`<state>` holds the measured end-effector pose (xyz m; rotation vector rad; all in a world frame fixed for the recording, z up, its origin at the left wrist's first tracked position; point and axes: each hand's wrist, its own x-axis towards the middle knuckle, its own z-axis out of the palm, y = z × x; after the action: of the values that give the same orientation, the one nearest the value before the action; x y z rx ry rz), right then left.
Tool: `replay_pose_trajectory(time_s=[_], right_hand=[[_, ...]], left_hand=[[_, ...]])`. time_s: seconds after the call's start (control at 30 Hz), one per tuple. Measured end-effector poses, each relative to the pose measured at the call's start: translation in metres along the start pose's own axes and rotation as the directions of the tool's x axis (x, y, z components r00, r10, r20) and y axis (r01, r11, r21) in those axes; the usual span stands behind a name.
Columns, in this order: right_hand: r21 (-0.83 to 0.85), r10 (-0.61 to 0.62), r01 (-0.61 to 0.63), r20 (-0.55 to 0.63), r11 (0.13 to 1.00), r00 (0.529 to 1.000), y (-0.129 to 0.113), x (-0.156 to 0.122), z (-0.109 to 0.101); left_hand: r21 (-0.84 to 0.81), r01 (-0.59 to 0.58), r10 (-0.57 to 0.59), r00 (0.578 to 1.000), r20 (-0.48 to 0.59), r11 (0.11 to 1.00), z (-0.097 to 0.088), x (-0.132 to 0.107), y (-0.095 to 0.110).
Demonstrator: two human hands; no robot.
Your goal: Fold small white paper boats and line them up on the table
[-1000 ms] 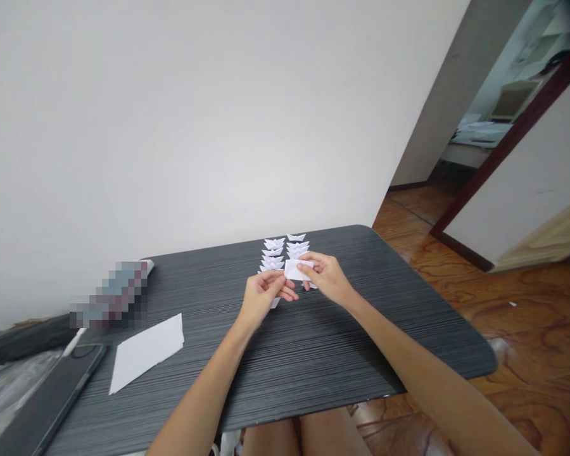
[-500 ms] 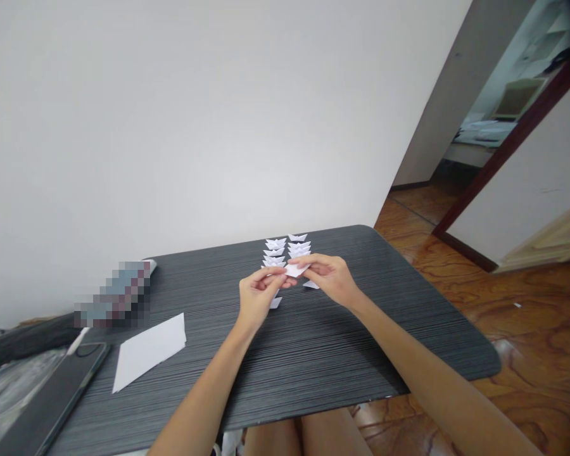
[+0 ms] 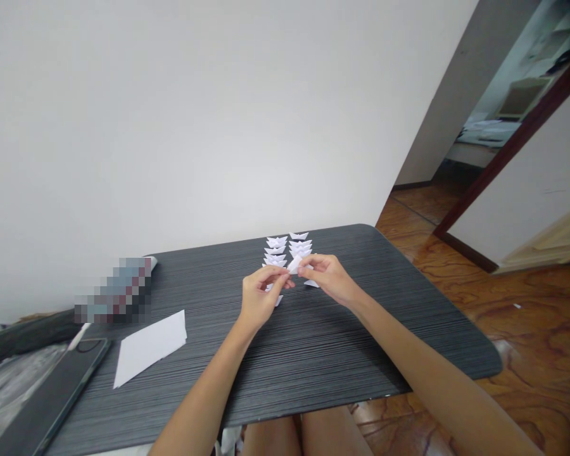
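Left hand (image 3: 262,297), bare: thumb and fingers pinching one end of a small, folded white paper piece (image 3: 294,265), just below frame centre. Right hand (image 3: 330,277), bare: pinching the opposite end. Behind: two columns of white, boat-shaped paper folds (image 3: 276,242) on a dark grey, streaked table (image 3: 351,361). Lower left: flat white paper sheets (image 3: 151,347).

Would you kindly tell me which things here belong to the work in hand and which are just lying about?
In the work:
folded paper, held by left hand and right hand
paper boats
white sheets, probably

Apparently just lying about:
dark flat object
pixelated item
clear plastic
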<state>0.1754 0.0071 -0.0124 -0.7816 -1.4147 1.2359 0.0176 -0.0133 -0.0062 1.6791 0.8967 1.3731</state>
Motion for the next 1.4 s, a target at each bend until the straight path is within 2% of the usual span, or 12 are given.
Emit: replay_pose_trajectory(time_s=[0.1, 0.2, 0.4, 0.53, 0.8, 1.07, 1.13, 1.27, 1.4], right_hand=[[0.003, 0.042, -0.042, -0.059, 0.999, 0.997, 0.0015, 0.0002, 0.0006], [-0.04, 0.022, -0.027, -0.126, 0.999, 0.992, -0.0002, -0.0005, 0.0016], [-0.134, -0.052, 0.03, -0.168, 0.991, 0.984, -0.0038, -0.0022, 0.0043], [-0.178, -0.093, 0.063, -0.164, 0.982, 0.982, -0.0054, -0.0027, 0.0059], [-0.213, -0.117, 0.085, -0.144, 0.973, 0.983, 0.0, -0.0042, 0.009], [-0.275, -0.093, 0.06, -0.108, 0.959, 0.99, 0.0019, -0.0067, 0.0092], [-0.219, -0.049, 0.027, -0.093, 0.975, 0.994, 0.001, -0.0058, 0.0081], [-0.038, 0.061, -0.059, 0.059, 0.998, 0.996, -0.0003, -0.0024, 0.0026], [0.013, 0.069, -0.071, 0.129, 0.997, 0.989, -0.0009, -0.0016, -0.0007]], left_hand=[[0.006, 0.056, -0.056, 0.998, -0.003, 0.998, 0.0015, -0.0001, 0.0019], [-0.075, 0.105, -0.106, 0.994, -0.007, 0.992, 0.0032, 0.0006, 0.0032], [-0.171, 0.234, -0.229, 0.972, 0.054, 0.957, 0.0058, 0.0004, 0.0011], [-0.208, 0.256, -0.246, 0.967, 0.072, 0.944, 0.0072, -0.0008, 0.0008], [-0.062, 0.254, -0.249, 0.965, 0.082, 0.965, 0.0057, -0.0014, 0.0032], [-0.034, 0.287, -0.275, 0.942, 0.193, 0.957, 0.0064, -0.0004, 0.0028], [-0.043, 0.298, -0.285, 0.938, 0.197, 0.953, 0.0065, -0.0002, 0.0037], [-0.113, 0.36, -0.329, 0.918, 0.222, 0.926, 0.0062, 0.0004, 0.004], [-0.187, 0.442, -0.393, 0.885, 0.25, 0.877, 0.0062, 0.0012, 0.0003]])
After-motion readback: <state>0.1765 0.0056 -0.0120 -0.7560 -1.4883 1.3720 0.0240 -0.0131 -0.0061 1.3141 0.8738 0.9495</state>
